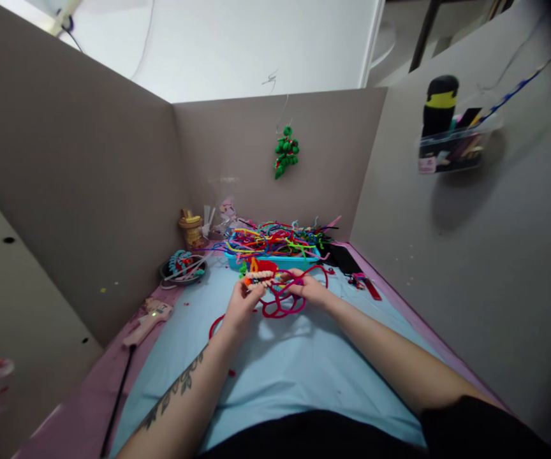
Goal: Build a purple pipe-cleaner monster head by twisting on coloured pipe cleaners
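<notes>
Fingers and thumb of my left hand (244, 299) close on a cream coiled pipe-cleaner piece (259, 275) with a bit of orange at its left end. Close by on the right, my right hand (311, 290) pinches a looped bundle of magenta and red pipe cleaners (280, 311). The loops hang between both hands, above the blue cloth (285, 363). Just behind the fingers lies a red piece (266, 266), partly hidden. Exactly where the right fingertips meet the strands is too small to tell.
Behind my hands a turquoise tray (282, 262) overflows with colourful pipe cleaners. A dark bowl (194, 278) and a pink glue gun (148, 324) with a black cord are on the left. At right lies a black phone-like slab (345, 259). Grey panels enclose three sides.
</notes>
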The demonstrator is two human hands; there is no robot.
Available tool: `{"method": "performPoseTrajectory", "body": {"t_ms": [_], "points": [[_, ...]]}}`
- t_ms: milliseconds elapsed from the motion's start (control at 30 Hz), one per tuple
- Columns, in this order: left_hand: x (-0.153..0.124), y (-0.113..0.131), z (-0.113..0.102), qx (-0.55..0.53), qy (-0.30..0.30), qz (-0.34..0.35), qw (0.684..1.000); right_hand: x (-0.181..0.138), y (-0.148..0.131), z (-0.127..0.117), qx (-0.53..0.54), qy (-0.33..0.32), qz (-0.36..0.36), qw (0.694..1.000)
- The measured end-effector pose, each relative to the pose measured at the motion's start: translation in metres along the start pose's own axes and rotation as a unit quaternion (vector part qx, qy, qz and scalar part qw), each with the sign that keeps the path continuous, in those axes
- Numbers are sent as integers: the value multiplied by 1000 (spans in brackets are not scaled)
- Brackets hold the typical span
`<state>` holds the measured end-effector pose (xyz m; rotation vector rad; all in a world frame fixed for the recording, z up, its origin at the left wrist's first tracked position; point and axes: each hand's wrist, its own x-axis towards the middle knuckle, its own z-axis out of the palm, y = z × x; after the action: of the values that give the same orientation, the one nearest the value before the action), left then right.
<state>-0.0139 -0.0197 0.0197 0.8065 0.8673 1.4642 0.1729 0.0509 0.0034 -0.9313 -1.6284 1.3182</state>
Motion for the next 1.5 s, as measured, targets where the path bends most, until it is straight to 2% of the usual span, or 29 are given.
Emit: {"method": "performPoseTrajectory", "body": {"t_ms": [67, 133, 300, 367, 433, 467, 533, 600, 667, 733, 800, 867, 933, 1000, 1033, 1067, 1100, 1167, 1200, 1300, 1400, 1433, 1500], "points": [[3, 3, -4, 2, 26, 8, 1000, 2, 3, -1, -1, 9, -1, 1000], [7, 8, -11, 31, 84, 34, 995, 4, 8, -4, 17, 19, -1, 1000], [24, 29, -34, 155, 205, 131, 957, 9, 16, -14, 47, 20, -9, 999], [34, 37, -44, 234, 257, 193, 918, 10, 17, -16, 46, 24, -15, 999], [44, 41, -54, 349, 317, 253, 844, 10, 17, -16, 48, 32, -21, 998], [49, 41, -58, 409, 335, 258, 809, 10, 17, -16, 50, 33, -22, 998], [56, 35, -61, 503, 334, 233, 762, 9, 16, -15, 60, 31, -23, 997], [60, 25, -61, 572, 336, 176, 727, 8, 14, -14, 69, 26, -20, 997], [61, 16, -61, 632, 323, 95, 698, 6, 12, -12, 71, 21, -18, 997], [62, 12, -65, 668, 288, 41, 685, 5, 10, -12, 68, 18, -16, 997], [63, 17, -74, 666, 257, 21, 700, 4, 9, -12, 61, 19, -14, 998], [65, 27, -86, 625, 245, 23, 741, 5, 9, -12, 54, 21, -10, 998], [66, 37, -92, 550, 272, 106, 782, 5, 8, -11, 43, 28, -7, 999], [63, 40, -86, 521, 256, 160, 799, 4, 5, -8, 31, 34, -9, 999], [60, 39, -77, 465, 213, 200, 836, 3, 3, -7, 22, 32, -15, 999], [55, 36, -67, 415, 134, 209, 875, 2, 0, -5, 12, 25, -25, 999], [49, 31, -54, 373, 50, 182, 909, 1, -3, -3, 0, 11, -37, 999], [37, 20, -28, 318, -70, 106, 940, 0, -9, 1, -23, -20, -60, 998], [32, 15, -17, 302, -96, 77, 945, -1, -12, 3, -31, -29, -65, 997], [23, 5, 3, 269, -118, 29, 955, 1, -15, 5, -27, -21, -48, 998], [28, 0, 2, 188, -103, 14, 977, 4, -20, -4, -29, -15, -15, 999], [32, -1, -2, 152, -91, 23, 984, 4, -24, -10, -51, -34, -8, 998], [39, -3, -11, 92, -61, 52, 993, 1, -39, -28, -138, -112, -4, 984]]}}
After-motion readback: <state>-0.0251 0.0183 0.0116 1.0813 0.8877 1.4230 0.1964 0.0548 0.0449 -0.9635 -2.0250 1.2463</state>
